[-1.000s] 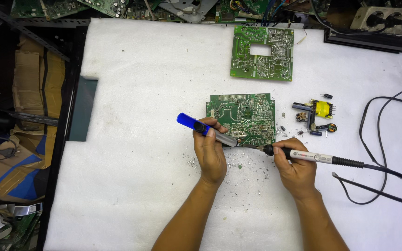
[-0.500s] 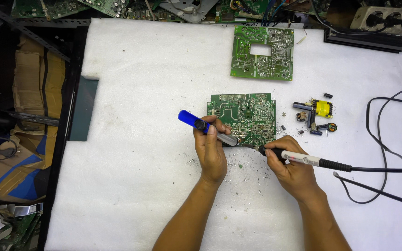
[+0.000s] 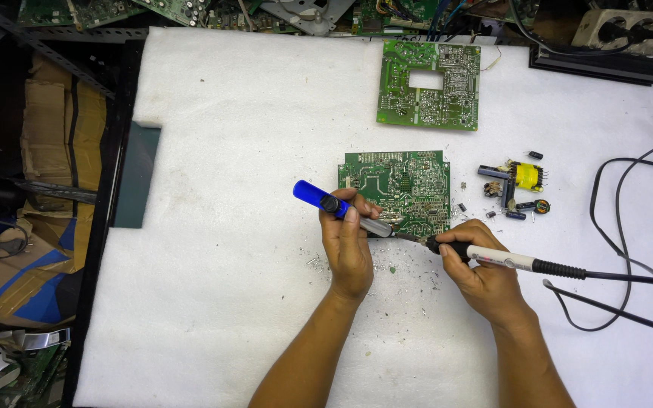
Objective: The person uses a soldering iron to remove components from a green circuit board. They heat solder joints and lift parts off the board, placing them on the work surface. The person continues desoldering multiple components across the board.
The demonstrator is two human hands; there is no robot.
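Observation:
A green circuit board (image 3: 398, 185) lies solder side up on the white foam mat (image 3: 228, 151). My left hand (image 3: 349, 245) grips a blue-and-silver desoldering pump (image 3: 326, 201), its tip at the board's near edge. My right hand (image 3: 478, 264) holds a soldering iron (image 3: 508, 261) like a pen, with its tip meeting the pump's tip at that same edge. The iron's black cable (image 3: 614, 276) trails off to the right.
A second green board (image 3: 428, 83) with a square cutout lies farther back. Several loose parts, among them a yellow transformer (image 3: 524, 175), sit right of the near board. Solder scraps dot the mat by my hands. More boards and a power strip (image 3: 629, 30) line the far edge.
My right hand has shifted slightly left, bringing the iron's tip in to the board's edge. My left hand and the pump have barely moved.

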